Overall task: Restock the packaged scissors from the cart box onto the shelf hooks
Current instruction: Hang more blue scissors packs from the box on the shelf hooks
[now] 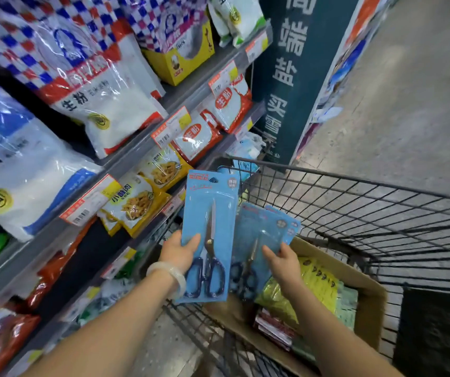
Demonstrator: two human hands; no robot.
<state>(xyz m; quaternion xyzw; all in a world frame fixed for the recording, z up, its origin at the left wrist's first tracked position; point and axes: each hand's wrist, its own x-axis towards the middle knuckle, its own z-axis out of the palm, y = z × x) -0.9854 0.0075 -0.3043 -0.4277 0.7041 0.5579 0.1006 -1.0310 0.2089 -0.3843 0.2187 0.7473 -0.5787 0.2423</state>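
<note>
The left hand (pixel 179 253), with a pale bangle (pixel 168 277) on the wrist, grips one blue scissors card (pixel 210 235) upright above the wire cart (pixel 354 202), and the right hand (pixel 283 263) just beside it grips a fanned bunch of scissors cards (pixel 259 235) over the cardboard box (pixel 365 303). To the left of the hands grey shelves (pixel 142 140) carry shiny plastic bags of starch (pixel 104 99). Beyond the cart lies a grey speckled floor (pixel 408 104).

White starch bag (pixel 104 104): "生粉". Yellow pouch (pixel 134 205): "小酥肉". Dark pillar sign (pixel 289 58): "端盐".
</note>
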